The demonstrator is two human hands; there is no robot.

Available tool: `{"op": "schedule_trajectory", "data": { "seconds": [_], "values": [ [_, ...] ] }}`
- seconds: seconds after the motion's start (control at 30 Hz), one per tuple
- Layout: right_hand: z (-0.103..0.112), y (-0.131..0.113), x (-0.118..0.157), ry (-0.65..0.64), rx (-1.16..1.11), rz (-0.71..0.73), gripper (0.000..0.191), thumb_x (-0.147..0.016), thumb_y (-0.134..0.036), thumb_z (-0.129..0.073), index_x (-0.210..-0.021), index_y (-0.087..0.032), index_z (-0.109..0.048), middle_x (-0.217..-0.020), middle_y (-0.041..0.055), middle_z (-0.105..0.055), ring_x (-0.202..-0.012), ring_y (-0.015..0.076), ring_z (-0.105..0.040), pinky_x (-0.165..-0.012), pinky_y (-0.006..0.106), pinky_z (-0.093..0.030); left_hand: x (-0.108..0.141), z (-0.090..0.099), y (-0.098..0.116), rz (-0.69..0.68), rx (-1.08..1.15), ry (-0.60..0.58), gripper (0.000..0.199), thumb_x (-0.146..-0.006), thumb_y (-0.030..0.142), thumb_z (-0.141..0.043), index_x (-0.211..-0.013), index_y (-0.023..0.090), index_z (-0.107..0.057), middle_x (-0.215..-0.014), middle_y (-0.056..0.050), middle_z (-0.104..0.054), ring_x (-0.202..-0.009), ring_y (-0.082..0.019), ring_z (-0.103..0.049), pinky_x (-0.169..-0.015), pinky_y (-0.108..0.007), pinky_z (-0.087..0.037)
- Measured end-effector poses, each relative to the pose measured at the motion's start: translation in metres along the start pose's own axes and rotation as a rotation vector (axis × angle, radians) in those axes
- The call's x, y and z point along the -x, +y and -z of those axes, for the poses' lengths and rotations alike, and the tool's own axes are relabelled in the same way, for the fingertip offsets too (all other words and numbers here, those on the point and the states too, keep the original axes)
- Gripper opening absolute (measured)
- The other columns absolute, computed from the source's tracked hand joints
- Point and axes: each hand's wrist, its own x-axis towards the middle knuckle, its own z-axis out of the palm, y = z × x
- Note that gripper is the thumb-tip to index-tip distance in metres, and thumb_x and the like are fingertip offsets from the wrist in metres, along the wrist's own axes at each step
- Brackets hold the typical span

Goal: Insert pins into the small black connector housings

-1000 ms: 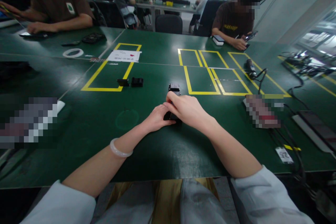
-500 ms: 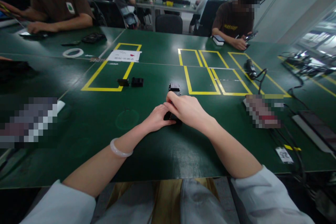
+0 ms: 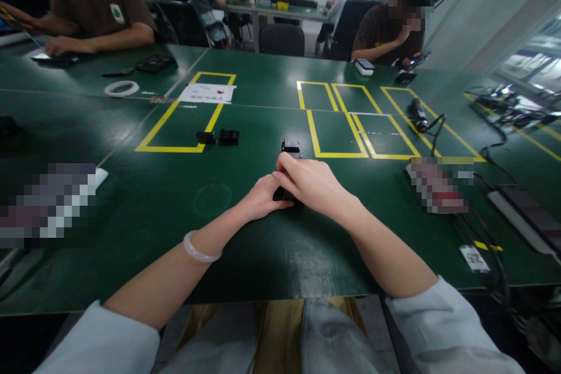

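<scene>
A small black boxy part (image 3: 291, 145) with a shiny end stands out beyond my fingers at the middle of the table; its kind cannot be made out. From the left, my left hand (image 3: 264, 195) grips its near end, thumb low along the side. My right hand (image 3: 313, 183) is curled over the top, its fingers closed and touching the left fingertips. Both hands cover most of the part. Further off to the left lie a thin black piece (image 3: 205, 138) and a small black block (image 3: 229, 137), side by side.
Yellow tape outlines (image 3: 342, 155) mark the green table. A paper sheet (image 3: 208, 93) and a white tape roll (image 3: 121, 89) lie at the back left. Blurred-out devices sit left and right, with a cable-fed black device (image 3: 418, 115) at right. Co-workers sit across the table.
My hands and the black part hardly move. Across the table at right, a co-worker has lifted one hand off the table toward the head. A dark shape at far left has drawn back.
</scene>
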Motion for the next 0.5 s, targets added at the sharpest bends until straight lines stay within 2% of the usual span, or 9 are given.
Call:
{"op": "schedule_trajectory", "data": {
  "seconds": [0.1, 0.3, 0.5],
  "values": [
    [-0.0017, 0.0015, -0.0011, 0.004, 0.007, -0.007, 0.022, -0.102, -0.034, -0.036, -0.109, -0.02, -0.053, -0.095, 0.0035, -0.071, -0.078, 0.0159, -0.063, -0.06, 0.027, -0.029, -0.0008, 0.0005, 0.001, 0.003, -0.013, -0.021, 0.053, -0.081, 0.04, -0.074, -0.126, 0.018, -0.057, -0.132, -0.012, -0.061, -0.124, -0.035, -0.055, -0.105, -0.05, -0.043],
    [-0.0013, 0.0003, -0.0001, 0.005, -0.003, -0.008, 0.021, -0.101, -0.028, -0.035, -0.111, -0.02, -0.052, -0.096, 0.0031, -0.071, -0.077, 0.015, -0.063, -0.06, 0.027, -0.029, -0.001, -0.0008, -0.0026, -0.012, -0.013, 0.01, 0.059, -0.08, 0.043, -0.074, -0.13, 0.019, -0.055, -0.134, -0.012, -0.06, -0.125, -0.035, -0.054, -0.106, -0.051, -0.041],
    [-0.0008, 0.0003, -0.001, -0.012, 0.028, -0.01, 0.022, -0.101, -0.035, -0.038, -0.109, -0.02, -0.053, -0.092, 0.0029, -0.072, -0.077, 0.0165, -0.064, -0.058, 0.027, -0.027, -0.0007, -0.0005, -0.0025, -0.002, -0.016, -0.015, 0.05, -0.081, 0.042, -0.073, -0.123, 0.019, -0.06, -0.13, -0.011, -0.062, -0.122, -0.035, -0.056, -0.103, -0.05, -0.044]
  ]
}}
